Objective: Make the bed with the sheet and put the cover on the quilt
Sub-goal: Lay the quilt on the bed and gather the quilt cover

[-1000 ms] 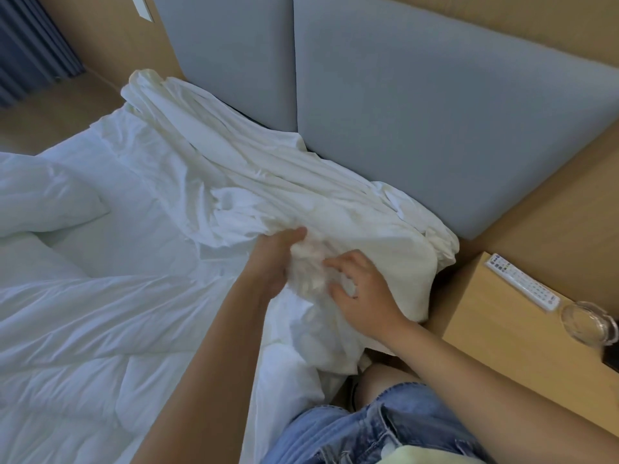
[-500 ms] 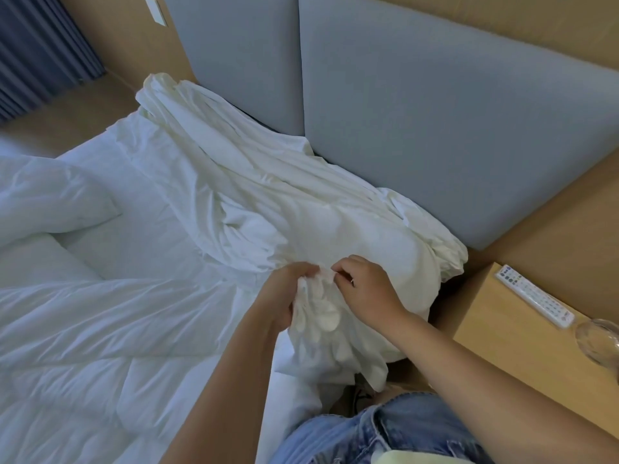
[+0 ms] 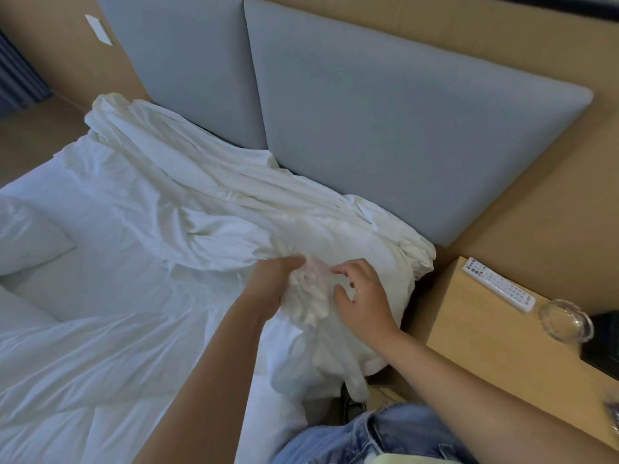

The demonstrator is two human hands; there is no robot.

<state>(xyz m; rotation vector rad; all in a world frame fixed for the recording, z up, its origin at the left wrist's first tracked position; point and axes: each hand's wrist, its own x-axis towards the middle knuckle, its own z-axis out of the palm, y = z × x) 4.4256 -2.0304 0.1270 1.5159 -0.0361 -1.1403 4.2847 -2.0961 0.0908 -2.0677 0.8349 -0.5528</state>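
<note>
Below the grey headboard (image 3: 385, 128) the cream cover (image 3: 207, 182) lies heaped along the bed's head edge, one bunch gripped by the left hand (image 3: 274, 283) and pinched by the right hand (image 3: 365, 303), the quilt (image 3: 100, 346) beside it uncovered: covering seems barely begun.

Left hand (image 3: 276, 284) gripped bunched folds of cream cover (image 3: 207, 195). Right hand (image 3: 363, 303) just beside it on same bunch, fingers bent, grip unclear. Cover lay heaped along grey headboard (image 3: 385, 128) and over bed's near corner. Quilt (image 3: 83, 346) spread at left. Remote (image 3: 499, 284) and glass dish (image 3: 564, 321) sat on desk (image 3: 485, 356).
</note>
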